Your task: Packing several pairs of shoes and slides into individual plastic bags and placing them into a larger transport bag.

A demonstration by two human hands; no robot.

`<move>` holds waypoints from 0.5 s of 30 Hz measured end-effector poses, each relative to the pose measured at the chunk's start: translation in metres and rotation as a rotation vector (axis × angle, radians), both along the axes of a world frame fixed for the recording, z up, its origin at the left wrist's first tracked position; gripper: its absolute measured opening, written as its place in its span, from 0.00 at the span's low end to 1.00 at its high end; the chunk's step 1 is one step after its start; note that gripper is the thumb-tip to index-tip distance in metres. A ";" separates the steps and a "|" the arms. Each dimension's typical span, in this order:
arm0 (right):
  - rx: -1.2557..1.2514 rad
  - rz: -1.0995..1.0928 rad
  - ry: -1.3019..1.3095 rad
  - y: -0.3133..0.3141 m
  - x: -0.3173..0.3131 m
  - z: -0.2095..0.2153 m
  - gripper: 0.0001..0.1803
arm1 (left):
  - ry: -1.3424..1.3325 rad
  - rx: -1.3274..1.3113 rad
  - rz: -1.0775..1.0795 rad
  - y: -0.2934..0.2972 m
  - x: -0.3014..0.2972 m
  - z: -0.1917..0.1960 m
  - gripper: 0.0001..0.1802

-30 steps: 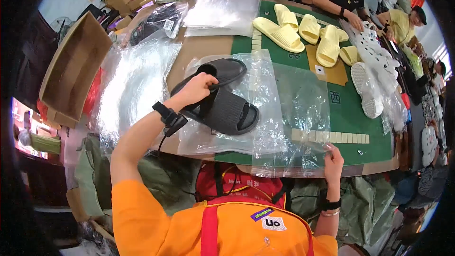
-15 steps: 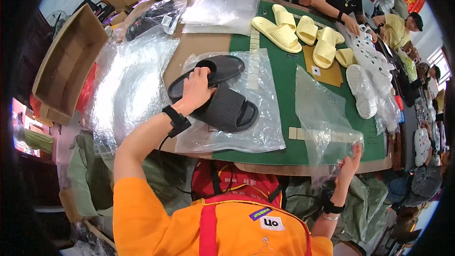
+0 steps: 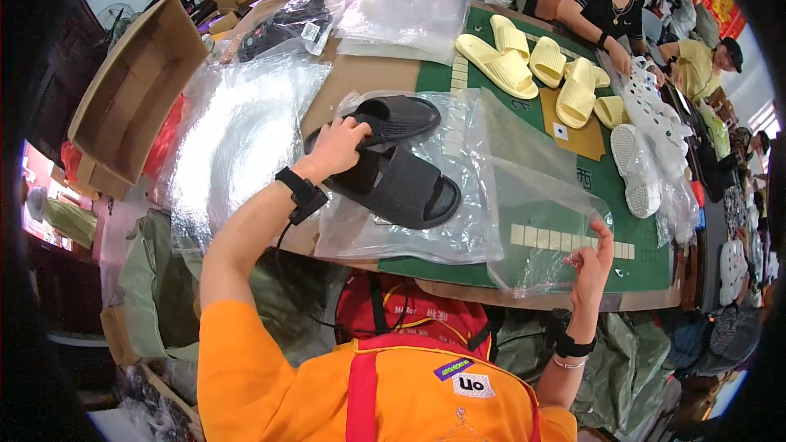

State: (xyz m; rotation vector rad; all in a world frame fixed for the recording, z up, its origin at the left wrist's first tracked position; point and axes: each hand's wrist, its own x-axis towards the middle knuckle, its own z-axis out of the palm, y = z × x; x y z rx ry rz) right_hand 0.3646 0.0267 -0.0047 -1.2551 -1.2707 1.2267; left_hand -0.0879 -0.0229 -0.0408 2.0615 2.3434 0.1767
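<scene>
My left hand [image 3: 337,147] is closed on a pair of black slide sandals, its fingers over the inner edge of the far slide [image 3: 401,119]. The near slide [image 3: 401,188] lies alongside, its open toe pointing right. Both rest on a flat clear plastic bag [image 3: 467,233] near the table's front edge. My right hand [image 3: 591,266] holds the edge of another clear bag [image 3: 536,172], spread beside the sandals and overlapping the flat bag's right side. The fingertips curl at the bag's corner; the exact grip is partly blurred by the film.
Several pale yellow slides [image 3: 499,65] stand at the back of the green table [image 3: 409,270]. White clogs [image 3: 639,168] lie at the right edge. Clear bags [image 3: 401,20] and a wrapped dark pair [image 3: 286,29] lie behind, an open cardboard box [image 3: 139,90] at left. A co-worker [image 3: 606,8] handles white clogs.
My right hand has risen slightly, and its bag has swung left and spread out towards the sandals. My left hand stays on the sandals. The whole view has shifted a little.
</scene>
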 end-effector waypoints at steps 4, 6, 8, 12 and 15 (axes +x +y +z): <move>0.014 -0.021 -0.016 -0.005 -0.006 0.010 0.35 | 0.261 0.140 -0.090 0.008 -0.013 0.009 0.21; 0.029 -0.032 0.009 -0.005 -0.005 0.010 0.38 | 0.352 0.246 -0.170 0.017 -0.018 0.016 0.20; 0.022 -0.048 0.034 -0.005 -0.008 0.013 0.39 | 0.282 0.246 -0.198 0.024 -0.027 0.008 0.18; 0.025 -0.066 0.081 -0.005 -0.015 0.023 0.40 | 0.061 0.190 -0.253 0.033 -0.049 -0.035 0.18; 0.045 -0.067 0.033 0.002 -0.015 0.026 0.40 | -0.053 0.012 -0.091 0.040 -0.032 -0.027 0.23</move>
